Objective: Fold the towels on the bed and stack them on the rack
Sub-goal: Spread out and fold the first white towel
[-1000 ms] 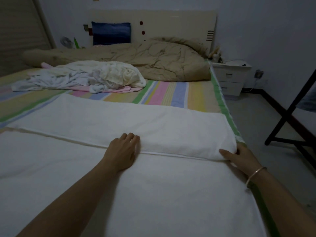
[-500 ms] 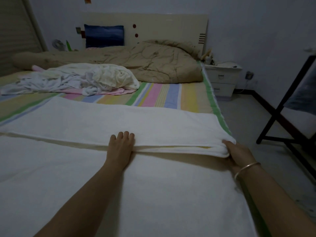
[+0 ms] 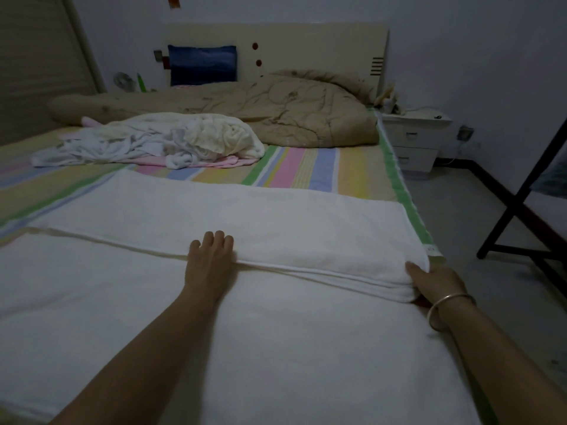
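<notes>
The fingers [image 3: 218, 242] of the left hand [image 3: 210, 266] lie straight and close together, pressed flat on a large white towel [image 3: 276, 348] just where the edge of its folded-over flap runs. They hold nothing; the palm rests on the lower layer and the fingertips reach onto the flap. The right hand [image 3: 435, 282] grips the right-hand corner of that flap. Its thumb lies on top, and its other fingers are tucked under the layers and hidden. A thin metal bracelet [image 3: 449, 311] sits on the right wrist.

The towel covers the near part of the bed [image 3: 310, 170], which has a striped sheet. The towel's far half is folded back toward the person, so the doubled edge runs across from the left side to the right corner, close to the bed's right edge.

Farther up the bed, left of centre, lies a crumpled pile of towels [image 3: 171, 139], white and cream with some pink beneath. Behind it a tan quilt [image 3: 276, 108] is bunched against the headboard [image 3: 306, 41], with a blue pillow [image 3: 202, 65] propped there. A white nightstand [image 3: 414, 142] stands beside the bed on the right. The dark-framed rack [image 3: 503, 219] stands on the floor [image 3: 460, 228] at the right edge of view, apart from the bed.
</notes>
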A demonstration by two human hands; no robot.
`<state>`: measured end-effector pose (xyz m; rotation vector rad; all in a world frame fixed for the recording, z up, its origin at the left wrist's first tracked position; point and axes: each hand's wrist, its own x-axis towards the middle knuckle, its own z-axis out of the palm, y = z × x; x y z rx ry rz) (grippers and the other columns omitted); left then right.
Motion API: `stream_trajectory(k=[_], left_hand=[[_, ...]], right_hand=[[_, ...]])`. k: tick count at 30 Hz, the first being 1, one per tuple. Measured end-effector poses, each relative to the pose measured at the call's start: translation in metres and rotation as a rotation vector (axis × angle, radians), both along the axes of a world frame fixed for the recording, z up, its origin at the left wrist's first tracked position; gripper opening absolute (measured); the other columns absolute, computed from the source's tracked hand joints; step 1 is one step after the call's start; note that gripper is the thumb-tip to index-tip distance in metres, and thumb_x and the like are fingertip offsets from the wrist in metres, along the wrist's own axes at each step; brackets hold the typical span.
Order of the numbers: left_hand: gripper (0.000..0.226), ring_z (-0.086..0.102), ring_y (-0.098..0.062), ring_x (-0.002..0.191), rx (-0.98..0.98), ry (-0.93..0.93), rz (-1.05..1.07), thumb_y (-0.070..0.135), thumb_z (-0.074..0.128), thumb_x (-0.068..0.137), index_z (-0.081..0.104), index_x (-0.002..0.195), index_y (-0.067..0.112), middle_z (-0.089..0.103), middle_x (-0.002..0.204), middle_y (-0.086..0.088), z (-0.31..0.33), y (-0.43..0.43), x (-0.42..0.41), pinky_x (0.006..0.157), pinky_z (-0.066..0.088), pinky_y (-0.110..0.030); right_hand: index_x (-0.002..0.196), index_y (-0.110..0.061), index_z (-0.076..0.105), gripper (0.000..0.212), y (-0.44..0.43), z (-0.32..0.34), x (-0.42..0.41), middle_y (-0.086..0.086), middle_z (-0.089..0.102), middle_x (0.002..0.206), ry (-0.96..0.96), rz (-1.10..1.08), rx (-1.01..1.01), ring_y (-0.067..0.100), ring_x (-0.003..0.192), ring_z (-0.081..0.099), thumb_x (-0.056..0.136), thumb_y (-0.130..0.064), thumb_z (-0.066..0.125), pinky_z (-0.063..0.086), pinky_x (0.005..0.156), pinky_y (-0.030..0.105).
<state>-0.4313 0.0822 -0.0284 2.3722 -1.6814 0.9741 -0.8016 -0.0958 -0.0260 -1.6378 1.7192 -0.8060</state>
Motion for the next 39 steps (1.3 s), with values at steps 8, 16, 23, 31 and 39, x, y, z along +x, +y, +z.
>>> stream_trajectory(k=[8,16,23,31,39], left_hand=[[0.025,0.056,-0.033,0.066,0.008,0.11,0.126,-0.007,0.07,0.056,0.056,0.071,0.007,0.055,0.068,-0.013,0.001,0.001,0.018,0.058,0.041,-0.038],[0.026,0.055,-0.031,0.073,0.098,0.123,-0.201,0.0,0.068,0.063,0.058,0.084,0.011,0.056,0.083,-0.009,-0.014,0.005,-0.002,0.059,0.045,-0.037],[0.009,0.054,-0.025,0.072,0.057,0.042,-0.377,0.011,0.051,0.081,0.058,0.081,0.016,0.056,0.079,-0.003,-0.012,0.006,-0.016,0.058,0.042,-0.036],[0.005,0.051,-0.025,0.069,0.047,0.105,-0.364,0.01,0.056,0.079,0.054,0.08,0.015,0.054,0.076,-0.003,-0.012,0.006,-0.019,0.057,0.04,-0.035],[0.009,0.051,-0.024,0.071,-0.034,0.327,-0.407,0.023,0.049,0.085,0.052,0.079,0.016,0.052,0.077,-0.001,0.006,-0.029,-0.082,0.056,0.036,-0.034]], right_hand=[[0.113,0.005,0.064,0.047,0.004,-0.006,-0.002,0.027,0.064,0.114,0.061,-0.088,-0.005,0.041,0.105,0.06,0.087,-0.035,0.064,0.046,0.087,0.039],[0.12,0.0,0.06,0.053,0.015,0.007,0.005,0.025,0.06,0.123,0.238,-0.09,-0.026,0.042,0.111,0.057,0.087,-0.041,0.062,0.046,0.089,0.04],[0.091,-0.005,0.073,0.042,0.028,0.033,-0.009,0.025,0.066,0.102,0.13,-0.176,-0.165,0.042,0.097,0.061,0.091,-0.043,0.055,0.042,0.072,0.036],[0.089,-0.01,0.071,0.031,0.037,0.014,-0.013,0.018,0.068,0.104,0.169,-0.043,0.048,0.037,0.095,0.062,0.082,-0.04,0.066,0.044,0.075,0.034],[0.103,-0.003,0.064,0.04,-0.039,0.013,-0.004,0.016,0.067,0.094,-0.402,-0.061,0.276,0.031,0.082,0.064,0.076,-0.03,0.074,0.054,0.084,0.044]])
